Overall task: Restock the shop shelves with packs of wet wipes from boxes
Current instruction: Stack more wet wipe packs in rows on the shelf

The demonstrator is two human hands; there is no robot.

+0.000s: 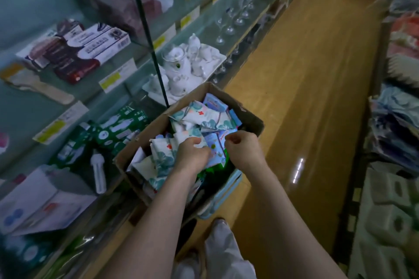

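In the open brown cardboard box [251, 118] at frame centre, the left hand [192, 154] curls its fingers round floral white-and-teal wet-wipe packs [163, 163]. The right hand [243, 149], fingers curled (grip unclear), sits beside a blue pack [216, 140].

No text is legible. Printing on the yellow-and-white price labels [118, 78] along the shelf [86, 88], on the dark cartons [77, 52] and on the wet-wipe packs [199, 118] is too blurred to read.
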